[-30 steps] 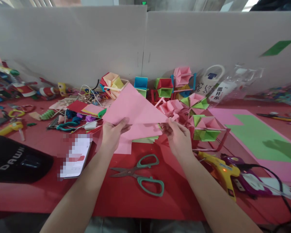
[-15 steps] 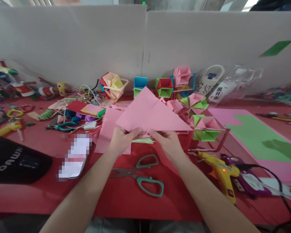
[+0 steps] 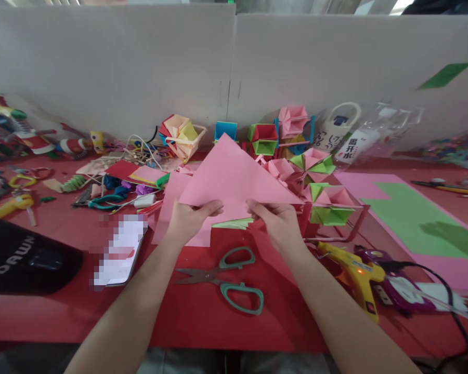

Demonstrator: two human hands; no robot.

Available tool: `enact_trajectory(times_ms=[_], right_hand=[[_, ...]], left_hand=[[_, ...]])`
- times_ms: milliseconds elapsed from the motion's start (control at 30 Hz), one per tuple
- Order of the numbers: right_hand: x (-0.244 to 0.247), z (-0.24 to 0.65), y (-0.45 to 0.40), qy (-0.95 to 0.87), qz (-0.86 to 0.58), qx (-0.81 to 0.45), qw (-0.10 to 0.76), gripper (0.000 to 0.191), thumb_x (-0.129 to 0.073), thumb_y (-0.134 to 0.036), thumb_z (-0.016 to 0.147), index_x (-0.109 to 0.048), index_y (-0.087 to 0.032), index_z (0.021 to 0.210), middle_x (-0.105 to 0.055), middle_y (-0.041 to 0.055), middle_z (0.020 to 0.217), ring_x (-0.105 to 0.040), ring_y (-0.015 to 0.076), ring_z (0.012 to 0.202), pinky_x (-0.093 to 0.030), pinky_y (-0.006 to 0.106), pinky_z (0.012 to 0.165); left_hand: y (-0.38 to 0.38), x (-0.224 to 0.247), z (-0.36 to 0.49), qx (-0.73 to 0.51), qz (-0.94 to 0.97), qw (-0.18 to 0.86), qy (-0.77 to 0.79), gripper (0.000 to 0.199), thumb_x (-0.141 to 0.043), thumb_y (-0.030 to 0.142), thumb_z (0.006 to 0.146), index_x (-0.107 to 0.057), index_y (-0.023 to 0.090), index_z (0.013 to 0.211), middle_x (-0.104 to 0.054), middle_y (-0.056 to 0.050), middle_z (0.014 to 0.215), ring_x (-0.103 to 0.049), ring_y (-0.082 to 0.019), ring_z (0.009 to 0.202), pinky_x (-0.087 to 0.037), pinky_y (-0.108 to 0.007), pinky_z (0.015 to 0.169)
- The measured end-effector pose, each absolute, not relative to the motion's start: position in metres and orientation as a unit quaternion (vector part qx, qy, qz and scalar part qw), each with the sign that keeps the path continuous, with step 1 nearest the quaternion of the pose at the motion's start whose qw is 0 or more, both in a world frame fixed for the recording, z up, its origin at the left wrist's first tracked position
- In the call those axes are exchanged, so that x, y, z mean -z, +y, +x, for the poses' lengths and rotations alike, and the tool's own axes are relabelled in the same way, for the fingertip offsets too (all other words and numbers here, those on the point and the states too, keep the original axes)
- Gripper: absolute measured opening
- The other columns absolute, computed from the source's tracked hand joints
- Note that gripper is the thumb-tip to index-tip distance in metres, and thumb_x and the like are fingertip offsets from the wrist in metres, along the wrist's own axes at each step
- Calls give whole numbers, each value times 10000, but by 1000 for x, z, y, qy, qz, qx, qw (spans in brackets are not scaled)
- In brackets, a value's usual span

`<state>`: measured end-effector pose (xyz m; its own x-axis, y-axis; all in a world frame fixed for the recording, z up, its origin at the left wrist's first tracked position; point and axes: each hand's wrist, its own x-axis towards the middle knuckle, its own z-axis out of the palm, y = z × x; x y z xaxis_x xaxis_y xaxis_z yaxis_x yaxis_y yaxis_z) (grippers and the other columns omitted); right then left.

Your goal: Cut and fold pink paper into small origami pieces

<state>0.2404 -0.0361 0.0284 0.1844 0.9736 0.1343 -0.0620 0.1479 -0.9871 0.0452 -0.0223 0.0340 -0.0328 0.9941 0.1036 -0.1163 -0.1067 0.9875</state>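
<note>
A pink sheet of paper point(image 3: 234, 174) is held up in front of me, one corner pointing away and its lower edge toward me. My left hand point(image 3: 193, 218) pinches that sheet near the lower left, thumb on top. On the other side my right hand point(image 3: 275, 218) grips it near the lower right in the same way. Behind and below it lies another pink sheet point(image 3: 166, 218), and green paper strips point(image 3: 233, 224) poke out between my hands. Open scissors with green handles point(image 3: 218, 278) rest on the red table point(image 3: 218, 327) below my wrists.
To the right lie a yellow glue gun point(image 3: 354, 272) with its light on, a purple power strip point(image 3: 398, 296) and a green sheet point(image 3: 425, 218). Left are a phone point(image 3: 120, 252) and a black object point(image 3: 31, 259). Folded paper boxes point(image 3: 263, 139) line the white partition point(image 3: 113, 62).
My hands have moved apart along the lower edge of the pink paper. The sheet has shifted slightly left and away, and more green strips show beneath it.
</note>
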Motion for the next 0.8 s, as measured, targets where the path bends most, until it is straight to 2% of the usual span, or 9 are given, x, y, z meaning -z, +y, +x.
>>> enact_trajectory(times_ms=[200,433,700,800], right_hand=[[-29,258,-26,-405,-455,-431,666,203,-846,-354,690,-749,-177,672,-655,17,624,-547,116,597,-454,264,593],[-35,262,-27,-384,-415,-426,707,180,-779,-339,781,-747,-185,694,-619,0,627,-513,92,587,-413,234,564],[-35,267,-24,-359,-422,-423,717,186,-810,-360,744,-751,-190,697,-637,2,652,-520,88,595,-424,223,560],[-36,269,-24,-370,-426,-456,688,164,-821,-342,724,-751,-194,710,-649,3,673,-548,95,628,-444,223,589]], left_hand=[[-20,-39,36,-581,467,494,447,370,-888,322,634,-747,78,874,-763,-112,816,-745,-249,729,-666,-367,725],[-19,-42,34,-583,468,502,435,356,-888,284,630,-740,81,882,-750,-104,816,-737,-234,721,-666,-339,688],[-17,-41,30,-587,455,507,437,404,-903,279,608,-732,86,920,-746,-102,822,-729,-221,698,-651,-324,666],[-13,-40,25,-606,437,513,423,351,-894,288,623,-728,88,860,-738,-88,781,-720,-188,686,-633,-293,677]])
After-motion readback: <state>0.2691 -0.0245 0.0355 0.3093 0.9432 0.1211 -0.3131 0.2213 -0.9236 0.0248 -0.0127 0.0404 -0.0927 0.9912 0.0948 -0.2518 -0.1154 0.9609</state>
